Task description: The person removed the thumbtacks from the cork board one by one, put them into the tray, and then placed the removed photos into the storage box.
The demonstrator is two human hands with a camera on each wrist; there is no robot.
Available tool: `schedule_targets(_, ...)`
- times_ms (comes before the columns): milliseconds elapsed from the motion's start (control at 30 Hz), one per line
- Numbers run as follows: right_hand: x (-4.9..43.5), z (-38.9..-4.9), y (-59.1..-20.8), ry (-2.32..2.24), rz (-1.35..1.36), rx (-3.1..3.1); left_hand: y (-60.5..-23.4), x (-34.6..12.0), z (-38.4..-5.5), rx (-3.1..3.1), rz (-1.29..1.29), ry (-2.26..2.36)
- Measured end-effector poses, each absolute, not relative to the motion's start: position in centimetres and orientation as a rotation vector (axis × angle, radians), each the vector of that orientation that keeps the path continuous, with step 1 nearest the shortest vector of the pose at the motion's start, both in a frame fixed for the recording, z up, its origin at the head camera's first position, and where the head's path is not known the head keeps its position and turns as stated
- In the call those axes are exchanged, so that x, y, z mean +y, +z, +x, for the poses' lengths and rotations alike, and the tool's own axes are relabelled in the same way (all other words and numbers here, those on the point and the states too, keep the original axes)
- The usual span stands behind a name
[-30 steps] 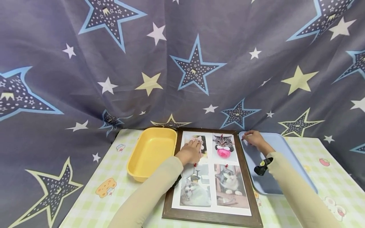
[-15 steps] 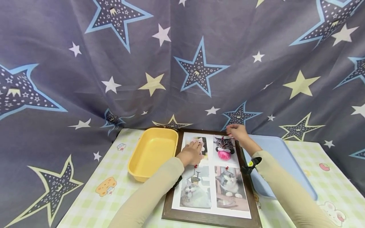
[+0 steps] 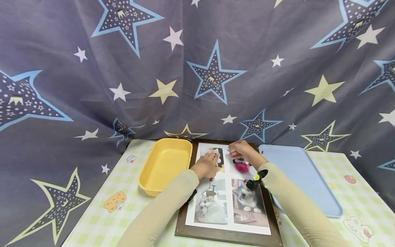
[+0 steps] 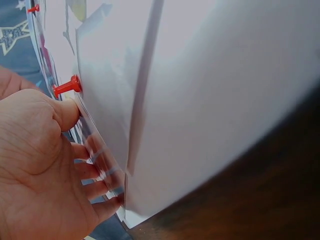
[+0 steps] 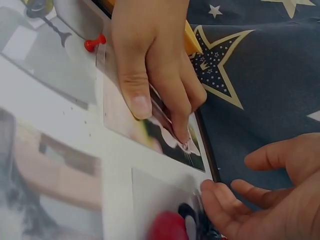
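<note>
My left hand (image 3: 207, 166) lies on the upper-left cat photo (image 3: 220, 151), its fingers spread and pressing it to a white sheet inside a dark wooden frame (image 3: 228, 235). In the right wrist view, the left hand's thumb and fingertips touch this photo. Over the top of the upper-right photo (image 3: 241, 168), which shows a pink ball, is my right hand (image 3: 242, 150), covering the cat's head. The right wrist view shows the right hand (image 5: 287, 187) with loosely bent fingers and nothing between them. Red push pins sit at the lower-left photo (image 3: 211, 209) and lower-right photo (image 3: 250, 210).
A yellow bin (image 3: 166, 164) stands left of the frame, and a light blue tray (image 3: 303, 178) lies at its right. One red push pin (image 3: 262, 152) is at the tray's near-left corner area by the frame. Behind hangs a star-patterned curtain (image 3: 148, 113).
My right hand has moved left from the blue tray, past the frame's upper-right corner, to over the upper-right photo. The left hand has stayed on the upper-left photo.
</note>
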State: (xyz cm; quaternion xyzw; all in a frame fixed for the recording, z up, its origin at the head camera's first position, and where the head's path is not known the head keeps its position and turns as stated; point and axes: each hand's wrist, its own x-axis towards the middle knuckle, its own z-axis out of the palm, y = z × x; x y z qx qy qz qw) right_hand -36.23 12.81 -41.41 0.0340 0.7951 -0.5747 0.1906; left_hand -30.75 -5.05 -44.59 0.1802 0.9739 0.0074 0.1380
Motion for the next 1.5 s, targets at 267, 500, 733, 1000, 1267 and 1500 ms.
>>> schedule_targets(267, 11.7, -36.2, -41.6, -1.566, 0.123, 2.198, -44.5, -5.0, -30.7, 2.812, 0.520, -0.021)
schedule_targets(500, 11.8, -37.2, -42.1, -1.586, 0.136, 2.154, -44.2, -4.8, -30.5, 2.814, 0.522, -0.009)
schedule_targets(733, 11.1, -36.6, -41.5, -1.578, 0.198, 2.128, -44.3, -4.7, -30.5, 2.802, 0.517, -0.014)
schedule_targets(1000, 10.6, -36.6, -41.2, -1.608, 0.279, 2.075, -44.0, -4.7, -30.5, 2.798, 0.497, 0.004)
schedule_targets(1267, 10.4, -36.9, -41.4, -1.656, 0.334, 2.036, -44.2, -4.8, -30.5, 2.791, 0.505, 0.031)
schedule_targets(1500, 9.9, -36.6, -41.0, -1.671, 0.326, 2.032, -44.3, -4.8, -30.7, 2.786, 0.500, -0.014)
